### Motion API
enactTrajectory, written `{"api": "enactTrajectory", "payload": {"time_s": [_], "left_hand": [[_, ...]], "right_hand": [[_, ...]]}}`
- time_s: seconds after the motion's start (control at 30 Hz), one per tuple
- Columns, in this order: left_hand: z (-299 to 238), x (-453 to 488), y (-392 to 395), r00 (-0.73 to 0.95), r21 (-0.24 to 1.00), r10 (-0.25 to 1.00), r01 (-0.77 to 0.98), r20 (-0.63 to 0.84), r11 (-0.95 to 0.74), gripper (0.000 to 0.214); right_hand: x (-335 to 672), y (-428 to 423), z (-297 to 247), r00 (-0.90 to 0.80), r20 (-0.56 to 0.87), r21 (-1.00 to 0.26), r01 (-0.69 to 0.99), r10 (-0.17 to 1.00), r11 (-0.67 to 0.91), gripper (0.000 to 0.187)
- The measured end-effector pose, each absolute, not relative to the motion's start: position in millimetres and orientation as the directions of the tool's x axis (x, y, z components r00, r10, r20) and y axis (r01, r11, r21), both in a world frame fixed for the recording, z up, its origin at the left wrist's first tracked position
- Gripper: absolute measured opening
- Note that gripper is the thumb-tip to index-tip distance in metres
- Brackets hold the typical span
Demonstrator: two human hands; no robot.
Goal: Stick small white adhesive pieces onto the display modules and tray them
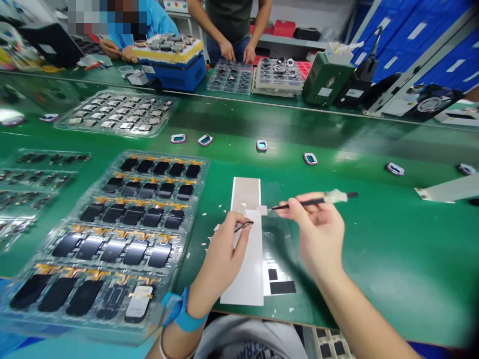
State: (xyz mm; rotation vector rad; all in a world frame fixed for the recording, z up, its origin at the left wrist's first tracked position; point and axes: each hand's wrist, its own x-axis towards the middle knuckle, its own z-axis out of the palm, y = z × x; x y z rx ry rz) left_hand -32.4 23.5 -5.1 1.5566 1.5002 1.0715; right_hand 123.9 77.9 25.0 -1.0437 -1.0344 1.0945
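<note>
My left hand is closed in a pinch on a small dark-edged flat part, seen nearly edge-on and partly hidden by the fingers. It is held over a long strip of white backing sheet. My right hand grips black tweezers with tape wrapped near the rear end. At their tip is a small pale piece, close to the sheet's right edge. Tiny white scraps lie on the green mat left of the sheet. Beside its lower right is a clear sheet with black rectangles.
A clear tray of black screens with orange flex cables lies left. Behind it is a tray of silvery parts. Small pink-edged cases line the green belt. Across it are two people, a blue box and a green box.
</note>
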Motion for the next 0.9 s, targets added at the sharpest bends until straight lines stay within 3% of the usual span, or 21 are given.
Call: {"api": "enactTrajectory", "payload": {"time_s": [0.1,0.17,0.3,0.4,0.57,0.9], "left_hand": [[4.7,-29.9,19.4,-0.063,1.0,0.998,0.019,-0.023,0.024,0.009],[10.0,-27.2,16.1,-0.019,0.968,0.995,-0.232,-0.099,0.092,0.015],[11.9,-21.9,9.8,0.043,0.884,0.988,-0.441,-0.149,0.153,0.023],[8.9,-16.6,5.8,0.038,0.859,0.991,-0.495,-0.127,0.129,0.03],[7.2,-5.8,0.0,-0.063,0.86,0.986,-0.5,-0.151,0.1,0.022],[8.9,-1.2,-0.4,-0.073,0.867,0.986,-0.489,-0.148,0.094,0.017]], "right_hand": [[115.2,49.7,31.9,0.265,0.21,-0.951,-0.169,0.941,0.259,0.017],[105.2,34.9,29.4,0.312,0.226,-0.945,-0.159,0.923,0.285,0.014],[89.5,20.7,20.2,0.325,0.224,-0.946,-0.153,0.919,0.285,0.011],[85.2,18.0,15.6,0.351,0.248,-0.941,-0.137,0.903,0.311,0.012],[85.2,17.3,9.8,0.361,0.307,-0.911,-0.155,0.881,0.381,0.013],[88.2,18.1,1.8,0.409,0.304,-0.909,-0.147,0.86,0.391,0.011]]}}
